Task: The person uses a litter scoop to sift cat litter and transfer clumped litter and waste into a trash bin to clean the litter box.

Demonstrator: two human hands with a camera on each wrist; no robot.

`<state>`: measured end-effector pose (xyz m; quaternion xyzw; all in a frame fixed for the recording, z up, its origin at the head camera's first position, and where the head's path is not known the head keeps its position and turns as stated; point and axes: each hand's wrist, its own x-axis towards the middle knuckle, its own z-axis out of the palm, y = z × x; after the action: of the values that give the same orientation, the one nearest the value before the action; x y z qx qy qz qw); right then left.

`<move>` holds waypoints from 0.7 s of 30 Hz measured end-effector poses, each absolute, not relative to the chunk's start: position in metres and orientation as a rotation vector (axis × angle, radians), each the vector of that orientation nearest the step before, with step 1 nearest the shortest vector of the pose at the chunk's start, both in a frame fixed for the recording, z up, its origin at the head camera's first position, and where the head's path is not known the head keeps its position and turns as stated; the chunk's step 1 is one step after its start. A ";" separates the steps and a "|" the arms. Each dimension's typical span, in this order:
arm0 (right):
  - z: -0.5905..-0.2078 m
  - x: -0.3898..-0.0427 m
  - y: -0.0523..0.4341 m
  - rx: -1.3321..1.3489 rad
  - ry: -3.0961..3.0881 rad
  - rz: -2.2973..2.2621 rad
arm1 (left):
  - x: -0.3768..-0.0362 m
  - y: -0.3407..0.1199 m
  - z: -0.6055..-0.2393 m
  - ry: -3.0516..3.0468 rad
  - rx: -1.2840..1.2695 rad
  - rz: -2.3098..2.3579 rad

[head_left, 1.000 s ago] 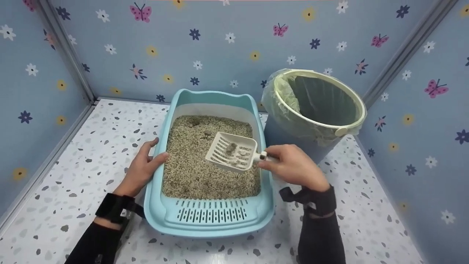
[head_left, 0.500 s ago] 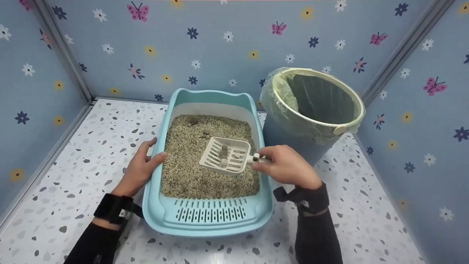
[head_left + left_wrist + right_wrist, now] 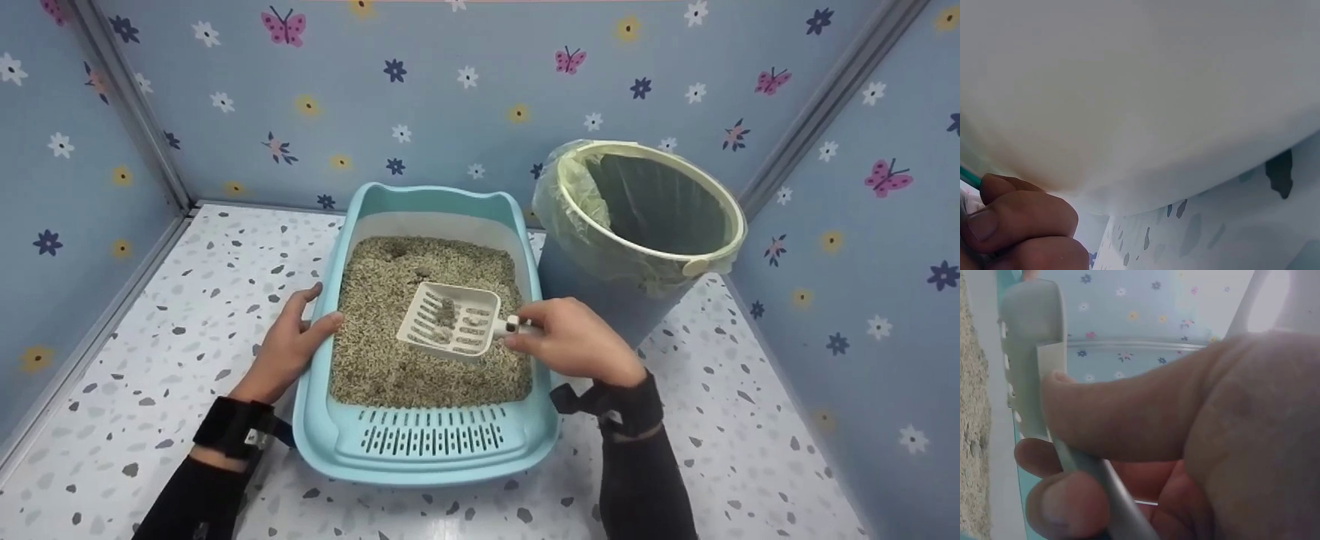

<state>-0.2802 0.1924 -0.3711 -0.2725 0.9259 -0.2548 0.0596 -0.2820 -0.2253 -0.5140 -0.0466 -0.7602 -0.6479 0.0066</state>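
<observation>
A light blue litter tray (image 3: 427,450) filled with beige litter (image 3: 382,360) lies in the middle of the speckled floor. My right hand (image 3: 570,341) grips the handle of a white slotted scoop (image 3: 448,322) held just above the litter, with a dark clump (image 3: 448,310) in it. In the right wrist view my thumb and fingers (image 3: 1067,506) wrap the scoop handle (image 3: 1033,360). My left hand (image 3: 289,345) holds the tray's left rim, thumb over the edge. The left wrist view shows curled fingers (image 3: 1016,225) under the tray wall (image 3: 1140,84).
A blue bin (image 3: 645,225) lined with a pale green bag stands right of the tray, against the back corner. More dark clumps (image 3: 397,249) lie in the litter at the far end. Flower-patterned walls (image 3: 450,97) close in on three sides.
My right hand has carried the scoop leftward and slightly lower over the litter. The left hand has stayed on the rim.
</observation>
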 end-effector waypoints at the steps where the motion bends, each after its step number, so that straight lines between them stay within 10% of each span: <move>1: -0.370 -0.279 0.194 -0.817 2.809 -0.781 | -0.282 -0.225 -0.514 -2.376 -0.151 -2.037; 21: -0.372 -0.283 0.202 -0.809 2.801 -0.840 | -0.282 -0.224 -0.515 -2.359 -0.159 -2.038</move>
<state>-0.2834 0.2023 -0.3721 -0.2663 0.9219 -0.2764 0.0536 -0.2824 -0.2245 -0.5152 -0.0508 -0.7557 -0.6528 0.0101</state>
